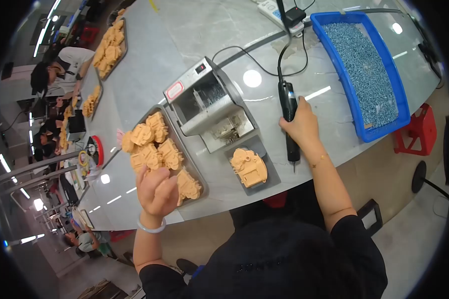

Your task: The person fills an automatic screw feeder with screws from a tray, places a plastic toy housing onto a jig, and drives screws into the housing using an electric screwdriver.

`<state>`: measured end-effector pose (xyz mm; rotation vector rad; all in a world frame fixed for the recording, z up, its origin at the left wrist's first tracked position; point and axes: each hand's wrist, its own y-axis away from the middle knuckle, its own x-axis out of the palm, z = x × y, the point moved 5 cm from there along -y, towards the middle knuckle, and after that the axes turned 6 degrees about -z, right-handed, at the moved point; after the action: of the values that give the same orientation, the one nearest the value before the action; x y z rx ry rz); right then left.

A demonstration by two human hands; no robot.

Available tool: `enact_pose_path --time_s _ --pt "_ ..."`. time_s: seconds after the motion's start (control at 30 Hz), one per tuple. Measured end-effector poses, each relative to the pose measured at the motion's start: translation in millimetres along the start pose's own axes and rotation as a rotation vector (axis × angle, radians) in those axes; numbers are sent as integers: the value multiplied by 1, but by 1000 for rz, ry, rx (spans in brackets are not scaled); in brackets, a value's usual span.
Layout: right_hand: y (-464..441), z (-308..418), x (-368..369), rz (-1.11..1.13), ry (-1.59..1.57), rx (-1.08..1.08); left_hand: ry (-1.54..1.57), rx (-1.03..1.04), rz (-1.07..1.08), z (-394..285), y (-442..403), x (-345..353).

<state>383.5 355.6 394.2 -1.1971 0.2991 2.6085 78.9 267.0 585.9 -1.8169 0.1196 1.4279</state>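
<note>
1. Right hand (303, 127): thumb and fingers wrapped around the black body of a corded electric screwdriver (287, 99), bit aimed back toward the wearer; small pale marking on the barrel, unreadable.
2. Left hand (157, 189): fingers loosely curled above the near end of a metal tray (204, 187); whether closed on anything, impossible to tell.
3. In the tray: a heap of pale-orange moulded parts (149, 144), chunky, with bumpy outlines and recesses.
4. Between the hands, on a grey fixture block (273, 187): a single orange part (249, 168), lying flat, with rounded raised details and a rectangular recess.
5. Just beyond the block: a grey screw feeder (217, 119) with a red-and-white sticker (175, 90) and small red display (200, 68), both illegible.
6. Right of the screwdriver: a blue bin (348, 94) of small bluish pieces (366, 70).
7. Farthest out on the table (157, 65): a white power strip (277, 12), markings too small to read.
</note>
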Motion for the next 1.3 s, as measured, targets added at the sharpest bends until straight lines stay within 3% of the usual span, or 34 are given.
enact_pose_path --time_s 0.07,0.1,0.17,0.27,0.4,0.5,0.53,0.63,0.73,0.9,0.93,1.23,1.3 --pt "-3 -14 2 61 -223 -6 81 -37 7 -2 36 16" --pt "-7 -32 14 256 -544 134 129 -85 -4 -3 52 23" --pt "-3 -29 11 414 -1151 416 228 -180 -43 -10 79 35" --pt "4 -17 6 451 -1510 478 370 -292 -97 -24 108 49" --pt "16 15 -10 603 -1824 349 636 -514 -354 -44 115 63" --pt "36 45 -18 972 -2051 188 830 -570 -442 -68 108 77" --pt "44 55 -22 1045 -2078 191 884 -544 -457 -76 103 82" --pt "66 71 -31 1310 -2163 -106 955 -413 -333 -104 97 95" --pt "90 79 -49 1525 -2199 -263 942 -365 -261 -132 97 103" --pt "126 84 -79 1729 -2202 -412 1118 -505 -188 -161 98 108" --pt "130 81 -81 1797 -2126 -533 1135 -513 -175 -164 99 109" --pt "154 74 -86 1737 -2198 -491 1138 -530 -130 -186 111 110" --pt "151 66 -79 1599 -2086 -489 1079 -555 -140 -183 116 111"
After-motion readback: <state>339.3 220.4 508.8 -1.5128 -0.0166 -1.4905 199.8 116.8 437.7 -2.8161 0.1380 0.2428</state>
